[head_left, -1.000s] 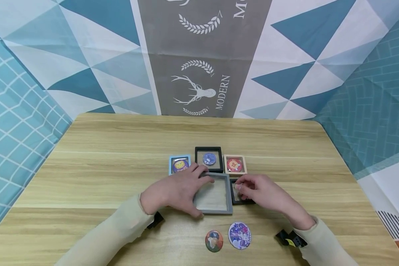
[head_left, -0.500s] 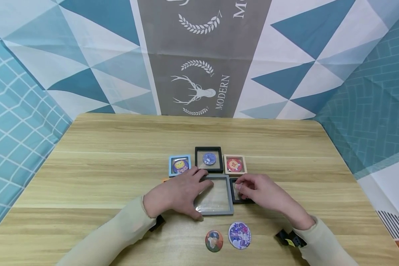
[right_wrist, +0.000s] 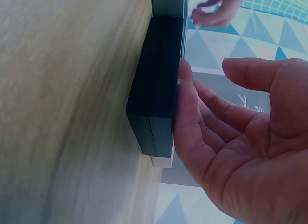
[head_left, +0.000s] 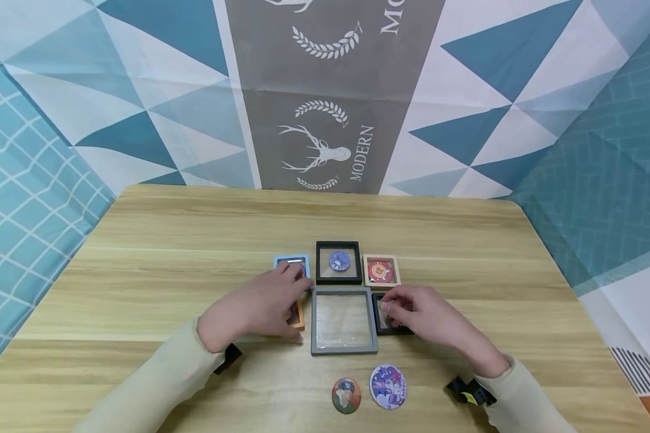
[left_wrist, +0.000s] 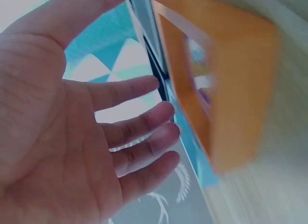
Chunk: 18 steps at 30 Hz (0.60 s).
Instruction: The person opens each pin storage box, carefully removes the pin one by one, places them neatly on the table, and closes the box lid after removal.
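Note:
In the head view my left hand (head_left: 257, 307) hovers with spread fingers above the orange frame (head_left: 299, 316) and the blue frame (head_left: 291, 260), hiding most of both. The left wrist view shows those fingers apart from the thick orange frame (left_wrist: 245, 89), with a badge partly visible inside it. A large grey frame (head_left: 344, 350) with a clear pane lies flat in the middle. On its right, my right hand (head_left: 428, 316) rests on a small black frame (head_left: 380, 328). The right wrist view shows its bent fingers against the black frame's (right_wrist: 156, 70) face, thumb apart.
Behind the grey frame stand a black frame (head_left: 338, 281) with a blue badge and a beige frame (head_left: 366, 270) with a red badge. Two round badges lie near me, one with a portrait (head_left: 346, 396) and one purple (head_left: 388, 386). Patterned cloth (head_left: 325, 78) hangs behind the table.
My left hand has moved left, off the grey frame and over the orange and blue frames. The grey frame has shifted slightly toward me. My right hand has stayed in place.

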{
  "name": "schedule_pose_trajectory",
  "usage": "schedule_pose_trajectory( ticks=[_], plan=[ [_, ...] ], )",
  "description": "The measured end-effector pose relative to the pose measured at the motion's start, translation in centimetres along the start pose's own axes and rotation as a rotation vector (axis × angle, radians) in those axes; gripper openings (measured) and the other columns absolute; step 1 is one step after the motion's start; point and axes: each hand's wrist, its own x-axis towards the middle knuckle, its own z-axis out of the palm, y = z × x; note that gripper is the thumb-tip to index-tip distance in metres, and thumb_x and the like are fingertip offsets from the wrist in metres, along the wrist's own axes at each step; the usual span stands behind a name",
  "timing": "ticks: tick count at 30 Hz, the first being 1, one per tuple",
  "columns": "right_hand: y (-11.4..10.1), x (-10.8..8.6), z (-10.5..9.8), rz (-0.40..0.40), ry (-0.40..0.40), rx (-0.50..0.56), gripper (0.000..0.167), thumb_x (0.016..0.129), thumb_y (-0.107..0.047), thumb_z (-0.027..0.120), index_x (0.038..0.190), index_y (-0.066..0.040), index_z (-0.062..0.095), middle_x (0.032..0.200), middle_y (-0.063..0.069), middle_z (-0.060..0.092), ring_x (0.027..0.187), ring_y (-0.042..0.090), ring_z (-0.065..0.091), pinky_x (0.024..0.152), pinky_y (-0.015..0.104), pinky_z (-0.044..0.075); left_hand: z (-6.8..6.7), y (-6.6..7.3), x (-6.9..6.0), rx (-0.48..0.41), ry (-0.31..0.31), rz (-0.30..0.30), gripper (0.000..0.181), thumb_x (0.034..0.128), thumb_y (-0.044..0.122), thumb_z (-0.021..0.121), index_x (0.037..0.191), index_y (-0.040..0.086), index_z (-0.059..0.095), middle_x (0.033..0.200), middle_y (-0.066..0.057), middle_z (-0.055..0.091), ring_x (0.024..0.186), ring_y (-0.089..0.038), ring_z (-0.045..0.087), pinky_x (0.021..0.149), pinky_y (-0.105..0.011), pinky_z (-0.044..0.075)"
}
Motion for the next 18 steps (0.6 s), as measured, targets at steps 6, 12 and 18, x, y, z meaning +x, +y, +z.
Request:
schedule_pose_trajectory(
  ticks=[6,12,18],
  plan=[
    [0.1,-0.1,0.0,0.001,0.004,0.004,0.022,0.1,-0.025,0.061,0.11,-0.008,0.068,0.079,-0.004,0.066,0.071,0.017,0.064,0.061,0.03,0.05,0.1,-0.8,-1.2,0.04,-0.043,-0.076,0.1,0.0657,0.052,0.089,0.142,0.003,0.048,0.124,-0.011,0.047,0.107,-0.025,0.042,0.087,-0.04,0.05],
    [0.1,-0.1,0.0,0.01,0.002,0.014,0.021,0.1,-0.024,0.061,0.11,-0.007,0.068,0.079,-0.003,0.067,0.072,0.017,0.064,0.061,0.03,0.051,0.3,-0.8,-1.5,0.094,-0.027,-0.066,0.093,0.0645,0.045,0.091,0.137,0.002,0.051,0.12,-0.01,0.046,0.104,-0.025,0.042,0.086,-0.039,0.05],
    [0.1,-0.1,0.0,0.009,0.0,0.019,0.022,0.1,-0.025,0.061,0.11,-0.007,0.068,0.079,-0.003,0.066,0.072,0.018,0.065,0.061,0.031,0.051,0.6,-0.5,-1.9,0.072,-0.03,-0.081,0.089,0.0659,0.042,0.092,0.137,0.005,0.053,0.127,-0.01,0.043,0.108,-0.024,0.043,0.086,-0.036,0.051]
  ],
)
